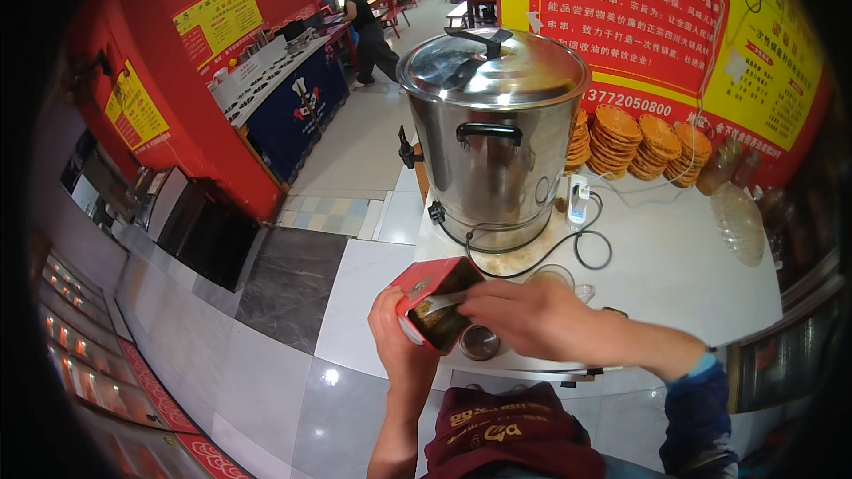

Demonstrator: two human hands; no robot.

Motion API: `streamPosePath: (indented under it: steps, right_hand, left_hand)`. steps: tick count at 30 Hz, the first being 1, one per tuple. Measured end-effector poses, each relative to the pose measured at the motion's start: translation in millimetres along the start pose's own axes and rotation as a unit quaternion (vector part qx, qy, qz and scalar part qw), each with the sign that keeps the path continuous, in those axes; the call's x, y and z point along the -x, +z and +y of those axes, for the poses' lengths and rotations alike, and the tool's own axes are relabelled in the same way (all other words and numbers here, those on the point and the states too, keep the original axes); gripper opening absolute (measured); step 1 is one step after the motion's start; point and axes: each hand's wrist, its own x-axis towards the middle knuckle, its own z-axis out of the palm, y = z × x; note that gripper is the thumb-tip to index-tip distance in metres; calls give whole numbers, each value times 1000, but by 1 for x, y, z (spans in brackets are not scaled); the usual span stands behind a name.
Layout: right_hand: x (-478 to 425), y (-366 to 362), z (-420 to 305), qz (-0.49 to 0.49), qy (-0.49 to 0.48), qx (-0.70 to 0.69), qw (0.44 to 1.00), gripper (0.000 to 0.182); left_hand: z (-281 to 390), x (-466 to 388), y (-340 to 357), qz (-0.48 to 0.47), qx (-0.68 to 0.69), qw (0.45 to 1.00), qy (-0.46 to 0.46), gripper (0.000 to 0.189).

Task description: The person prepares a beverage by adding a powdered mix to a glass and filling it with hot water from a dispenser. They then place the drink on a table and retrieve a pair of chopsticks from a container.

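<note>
My left hand (394, 322) is wrapped around a red box (426, 279), tilted so that its open top faces my right hand. Inside the box lies a brownish granular substance (426, 315). A pale spoon (444, 303) reaches into the box, its handle pinched in my right hand (526, 319), which is slightly blurred. Just below the box, a small round glass jar (479, 342) stands on the white table (685, 279). Behind my right hand is a clear round vessel (554, 274), partly hidden, with another clear glass piece (584, 293) beside it.
A large lidded steel urn (492, 166) with a side tap (407, 150) stands on the table. Its black cable (592, 246) loops near a white power strip (578, 203). Stacked woven baskets (612, 140) line the wall. A person (363, 26) is farther back by a counter (293, 93).
</note>
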Motion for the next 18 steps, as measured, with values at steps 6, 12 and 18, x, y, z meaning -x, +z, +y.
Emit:
streamPosePath:
  steps: [6,12,18]
  right_hand:
    - [-50,32,12,-314,105,153,931,12]
    - [-44,59,22,-299,154,103,936,13]
    - [-37,65,7,-132,-42,250,958,17]
  left_hand:
    - [0,4,5,-19,-49,999,10,57]
    - [-17,18,1,-44,-49,998,-1,60]
    - [-24,26,-12,-81,35,990,-106,66]
